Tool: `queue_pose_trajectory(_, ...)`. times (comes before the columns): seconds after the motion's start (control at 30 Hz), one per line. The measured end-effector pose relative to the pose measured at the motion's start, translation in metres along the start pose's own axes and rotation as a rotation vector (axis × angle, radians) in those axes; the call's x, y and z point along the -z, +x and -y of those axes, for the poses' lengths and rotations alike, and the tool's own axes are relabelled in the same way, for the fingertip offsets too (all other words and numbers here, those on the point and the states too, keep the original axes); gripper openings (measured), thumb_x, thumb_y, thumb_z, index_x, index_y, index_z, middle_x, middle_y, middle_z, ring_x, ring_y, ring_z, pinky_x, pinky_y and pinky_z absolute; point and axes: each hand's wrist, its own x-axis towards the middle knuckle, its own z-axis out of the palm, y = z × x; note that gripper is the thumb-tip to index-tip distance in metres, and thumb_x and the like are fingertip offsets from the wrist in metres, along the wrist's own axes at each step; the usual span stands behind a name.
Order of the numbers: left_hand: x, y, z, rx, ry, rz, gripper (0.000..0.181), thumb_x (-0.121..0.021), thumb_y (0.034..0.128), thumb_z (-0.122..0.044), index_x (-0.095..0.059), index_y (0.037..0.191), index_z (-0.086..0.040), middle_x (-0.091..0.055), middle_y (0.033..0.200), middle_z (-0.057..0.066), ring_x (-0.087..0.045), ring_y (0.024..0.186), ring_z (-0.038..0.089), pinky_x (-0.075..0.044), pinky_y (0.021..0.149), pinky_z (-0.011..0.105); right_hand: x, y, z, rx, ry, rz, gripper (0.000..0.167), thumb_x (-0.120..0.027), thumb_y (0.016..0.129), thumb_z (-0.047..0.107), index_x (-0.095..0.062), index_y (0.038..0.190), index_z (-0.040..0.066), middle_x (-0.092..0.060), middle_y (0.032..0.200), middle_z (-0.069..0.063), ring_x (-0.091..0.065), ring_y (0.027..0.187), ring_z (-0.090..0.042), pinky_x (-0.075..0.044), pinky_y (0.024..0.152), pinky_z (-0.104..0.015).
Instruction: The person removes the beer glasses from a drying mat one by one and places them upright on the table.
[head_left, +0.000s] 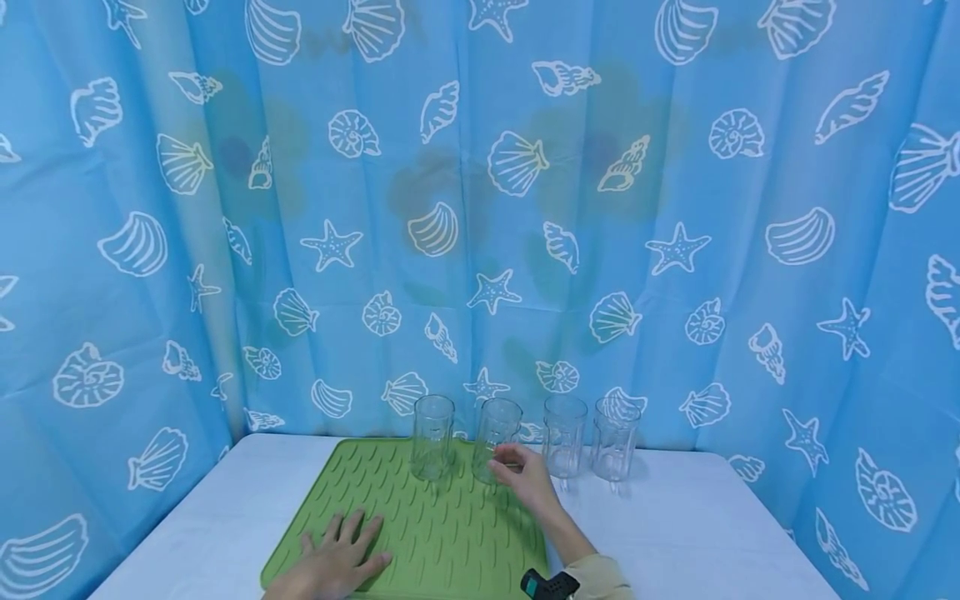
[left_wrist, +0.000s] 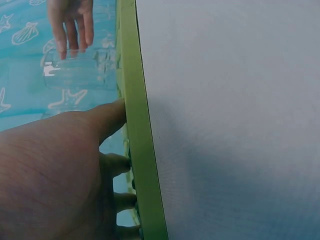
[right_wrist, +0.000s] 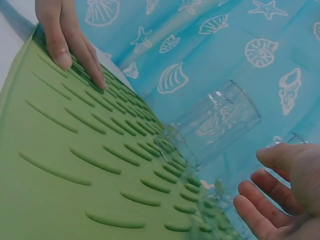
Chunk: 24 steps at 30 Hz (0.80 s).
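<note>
My left hand (head_left: 336, 557) rests on the near-left part of a green ridged mat (head_left: 442, 533), its fingers spread. At the mat's far edge stand two clear drinking glasses, a left one (head_left: 432, 437) and a right one (head_left: 495, 427). My right hand (head_left: 527, 479) is beside the right glass, partly in front of it. In the right wrist view its fingers (right_wrist: 267, 182) are loosely bent, with thumb and fingers apart and nothing gripped between them. Whether they touch the glass cannot be made out. The left glass (right_wrist: 220, 122) stands upright, apart from both hands.
Two more clear glasses, one (head_left: 564, 437) nearer the mat and another (head_left: 617, 442) farther right, stand on the white tabletop (head_left: 697, 525). A blue curtain (head_left: 480, 208) with white shell prints hangs behind and along both sides. A dark band (head_left: 550, 585) circles my right wrist.
</note>
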Motion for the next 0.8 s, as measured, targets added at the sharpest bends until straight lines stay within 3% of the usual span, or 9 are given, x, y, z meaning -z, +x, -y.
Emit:
queue_pose_trajectory(0.27, 0.002, -0.002, -0.001, 0.004, -0.005, 0.001, 0.077, -0.045, 0.0941, -0.065, -0.036, 0.153, -0.016, -0.028, 0.159, 0.02, -0.018, 0.145, 0.054, -0.01, 0.107, 0.086, -0.011, 0.001, -0.005, 0.027, -0.027, -0.019, 0.028, -0.066, 0.094, 0.012, -0.063, 0.115, -0.007, -0.068, 0.11, -0.024, -0.068, 0.096, -0.029, -0.064, 0.075, -0.029)
queue_pose_trajectory(0.57, 0.001, 0.0, 0.0, 0.001, 0.001, -0.004, 0.076, -0.046, 0.0941, -0.064, -0.037, 0.152, -0.016, -0.028, 0.159, 0.02, -0.02, 0.145, 0.054, -0.01, 0.106, 0.087, -0.019, 0.002, -0.007, 0.047, -0.011, -0.088, 0.022, -0.067, 0.093, 0.009, -0.065, 0.111, -0.004, -0.069, 0.113, -0.023, -0.068, 0.103, -0.031, -0.061, 0.079, -0.022)
queue_pose_trajectory(0.8, 0.0, 0.001, 0.0, 0.007, 0.006, -0.01, 0.077, -0.046, 0.0934, -0.065, -0.037, 0.152, -0.017, -0.028, 0.159, 0.02, -0.021, 0.144, 0.054, -0.01, 0.107, 0.087, -0.021, 0.004, -0.009, 0.067, -0.026, -0.095, 0.017, -0.068, 0.091, 0.007, -0.066, 0.106, -0.001, -0.071, 0.105, -0.019, -0.068, 0.096, -0.023, -0.058, 0.078, -0.016)
